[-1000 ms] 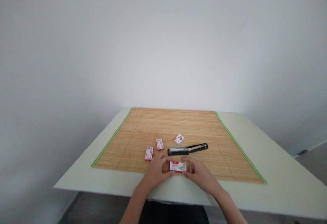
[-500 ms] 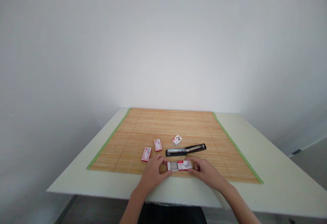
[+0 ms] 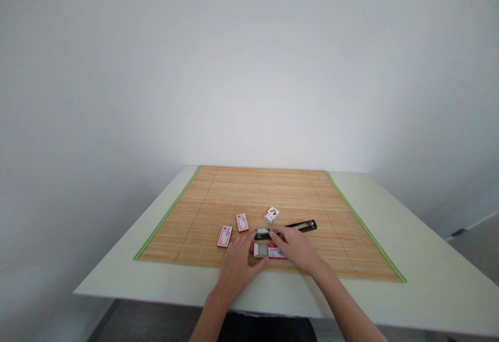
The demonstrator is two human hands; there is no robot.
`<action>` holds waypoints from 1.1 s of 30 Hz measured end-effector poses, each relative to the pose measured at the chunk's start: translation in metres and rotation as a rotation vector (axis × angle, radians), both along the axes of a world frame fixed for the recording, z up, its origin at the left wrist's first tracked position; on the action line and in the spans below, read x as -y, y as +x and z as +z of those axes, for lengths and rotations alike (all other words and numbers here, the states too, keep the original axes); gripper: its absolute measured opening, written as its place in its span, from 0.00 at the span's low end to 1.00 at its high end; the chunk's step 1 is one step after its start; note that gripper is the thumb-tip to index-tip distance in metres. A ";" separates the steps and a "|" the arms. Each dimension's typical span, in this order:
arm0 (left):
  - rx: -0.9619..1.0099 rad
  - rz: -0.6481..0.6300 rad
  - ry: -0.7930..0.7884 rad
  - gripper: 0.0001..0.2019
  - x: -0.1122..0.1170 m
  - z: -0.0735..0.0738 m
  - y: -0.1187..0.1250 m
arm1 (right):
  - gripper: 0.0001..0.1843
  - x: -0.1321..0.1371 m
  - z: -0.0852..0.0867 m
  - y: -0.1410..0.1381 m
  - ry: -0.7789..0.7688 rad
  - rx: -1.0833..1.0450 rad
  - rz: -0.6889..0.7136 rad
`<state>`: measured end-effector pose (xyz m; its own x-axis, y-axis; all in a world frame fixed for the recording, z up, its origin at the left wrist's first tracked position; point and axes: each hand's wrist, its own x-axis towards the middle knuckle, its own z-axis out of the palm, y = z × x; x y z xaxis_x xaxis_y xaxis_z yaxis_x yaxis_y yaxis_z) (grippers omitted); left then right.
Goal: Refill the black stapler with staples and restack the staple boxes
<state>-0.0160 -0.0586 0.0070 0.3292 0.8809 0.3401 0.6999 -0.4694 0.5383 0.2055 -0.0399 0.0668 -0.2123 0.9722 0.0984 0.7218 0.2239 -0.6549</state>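
A small white and red staple box lies slid open near the front edge of the bamboo mat, its grey tray showing. My left hand rests against its left end, fingers curled round it. My right hand lies over the box's right part, with its fingertips reaching toward the opened black stapler just behind. Whether those fingertips hold anything is hidden.
Two more red and white staple boxes lie left of the stapler, and a small white box sits behind it. The mat covers a pale table set against a white wall.
The box went from closed to slid open. My right hand left the box's right end and moved left and forward over it, toward the stapler. My left hand stayed at the left end.
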 end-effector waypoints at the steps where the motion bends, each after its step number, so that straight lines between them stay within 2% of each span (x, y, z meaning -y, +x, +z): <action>1: -0.016 -0.002 0.011 0.33 0.000 -0.001 0.001 | 0.19 -0.002 -0.003 -0.003 -0.007 -0.022 0.009; 4: -0.042 -0.011 0.026 0.33 0.000 -0.002 0.002 | 0.22 -0.007 -0.016 -0.009 -0.041 -0.193 0.009; 7: -0.038 -0.010 0.031 0.34 -0.001 -0.002 0.002 | 0.25 -0.010 -0.034 -0.015 -0.083 -0.399 -0.077; 11: -0.016 -0.016 0.042 0.34 -0.001 -0.003 0.002 | 0.23 -0.015 -0.045 -0.029 -0.083 -0.441 -0.198; 13: -0.005 -0.016 0.035 0.35 -0.001 -0.003 0.002 | 0.20 -0.017 -0.041 -0.037 -0.019 -0.380 -0.204; 17: 0.029 -0.001 -0.010 0.34 0.000 0.000 0.001 | 0.16 -0.016 -0.022 -0.041 0.086 -0.274 -0.176; 21: 0.056 -0.012 -0.039 0.24 0.003 0.007 0.002 | 0.13 -0.004 -0.008 -0.029 0.049 -0.176 -0.113; 24: 0.063 -0.034 -0.042 0.19 0.005 0.011 0.003 | 0.09 0.009 -0.006 -0.022 -0.037 -0.053 -0.027; 27: 0.079 -0.049 -0.048 0.17 0.005 0.014 0.002 | 0.06 0.017 -0.008 -0.022 -0.045 0.059 0.009; 33: 0.111 -0.060 -0.045 0.16 0.003 0.013 0.000 | 0.07 0.018 -0.007 -0.024 -0.074 0.157 0.038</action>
<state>-0.0159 -0.0617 0.0196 0.3440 0.8760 0.3381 0.6064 -0.4822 0.6323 0.1811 -0.0575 0.0596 -0.2566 0.9665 -0.0104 0.8081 0.2086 -0.5509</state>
